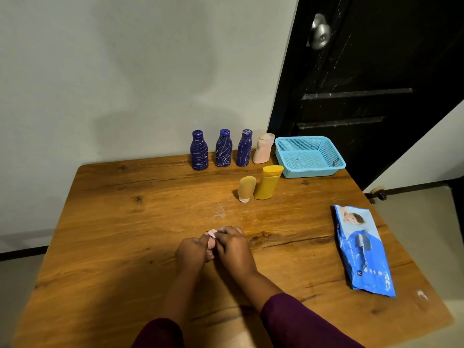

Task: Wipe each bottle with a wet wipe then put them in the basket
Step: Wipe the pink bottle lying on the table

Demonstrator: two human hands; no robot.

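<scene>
All I get of the person on my feed is two arms at the bottom edge. The left hand [192, 252] and right hand [233, 249] are bare, and so are the wrists and a good stretch of each forearm. Above that it's long sleeves — the left sleeve [158, 332] and right sleeve [296, 320] are both dark plum-purple, plain fabric with no print I can make out — and the right cuff has a rounded edge.
</scene>
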